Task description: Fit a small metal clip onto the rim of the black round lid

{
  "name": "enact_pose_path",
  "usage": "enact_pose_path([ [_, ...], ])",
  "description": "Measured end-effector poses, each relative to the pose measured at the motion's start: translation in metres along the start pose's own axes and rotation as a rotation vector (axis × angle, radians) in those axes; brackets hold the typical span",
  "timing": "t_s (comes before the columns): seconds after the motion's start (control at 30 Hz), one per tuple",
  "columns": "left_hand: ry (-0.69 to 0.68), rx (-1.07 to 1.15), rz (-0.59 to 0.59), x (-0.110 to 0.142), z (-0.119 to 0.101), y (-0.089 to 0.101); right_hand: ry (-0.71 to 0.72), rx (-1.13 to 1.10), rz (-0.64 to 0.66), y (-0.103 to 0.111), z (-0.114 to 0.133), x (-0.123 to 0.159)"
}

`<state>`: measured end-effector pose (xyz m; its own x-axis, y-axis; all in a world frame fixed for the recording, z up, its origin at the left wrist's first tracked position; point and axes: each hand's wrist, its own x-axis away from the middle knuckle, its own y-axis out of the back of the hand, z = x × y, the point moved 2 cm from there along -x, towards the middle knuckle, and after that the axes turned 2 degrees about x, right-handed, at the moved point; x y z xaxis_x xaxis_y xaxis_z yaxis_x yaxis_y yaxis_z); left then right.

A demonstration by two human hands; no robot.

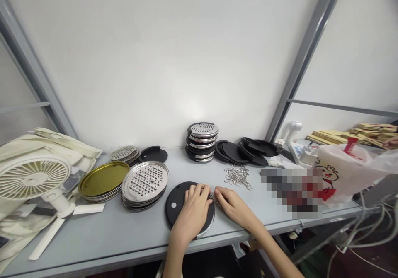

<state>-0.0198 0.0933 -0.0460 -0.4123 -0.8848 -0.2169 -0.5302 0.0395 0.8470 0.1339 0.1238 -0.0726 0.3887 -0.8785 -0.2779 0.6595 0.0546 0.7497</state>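
Note:
A round black lid with a pale dot lies at the table's front edge; a metal rim shows under its right side. My left hand is on top, fingers bent and pressing it near its right edge. Beside that edge my right hand is closed in a pinch on a thin metal hook, mostly hidden by the fingers. Behind my right hand is a loose pile of metal hooks. Left of the lid stands a stack of round metal grater plates.
Gold-coloured discs and a white fan stand at left. At the back are small grater plates, a stack of black-rimmed graters and loose black lids. A plastic bag and wooden pieces are at right.

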Motion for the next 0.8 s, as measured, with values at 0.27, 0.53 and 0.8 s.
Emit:
enact_pose_path([
  [0.27,-0.010,0.010,-0.018,-0.0007,0.0020,-0.0015,0.039,0.071,0.001,0.0010,0.0007,0.0009],
  [0.53,-0.015,0.005,-0.012,-0.0003,0.0008,-0.0013,0.137,0.121,0.050,0.0015,0.0035,0.0033],
  [0.8,-0.020,0.004,-0.007,-0.0008,0.0018,-0.0021,0.135,0.127,0.049,0.0007,0.0007,0.0027],
])
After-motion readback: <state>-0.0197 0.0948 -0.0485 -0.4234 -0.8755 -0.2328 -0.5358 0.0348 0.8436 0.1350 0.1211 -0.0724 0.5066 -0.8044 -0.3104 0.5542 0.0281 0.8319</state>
